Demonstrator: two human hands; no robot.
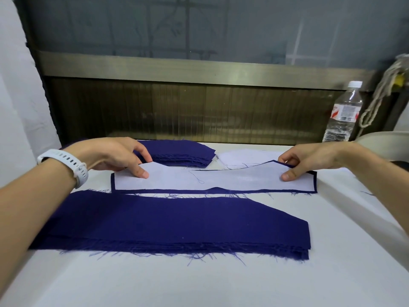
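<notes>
A long white interfacing piece (212, 179) lies on a slightly larger navy fabric piece (221, 191) whose edge shows as a dark border around it. My left hand (119, 155) pinches the left end of the white piece, thumb on top. At the right end, my right hand (307, 159) pinches the upper corner, thumb pressing the white layer. A white watch is on my left wrist.
A thick stack of navy pieces (172, 227) with frayed edges lies nearer to me. Another navy stack (183, 152) and a pile of white pieces (245, 157) sit behind. A water bottle (344, 114) stands far right, with a rope (380, 94) hanging beside it. A dark wall panel closes the white table (199, 282) at the back.
</notes>
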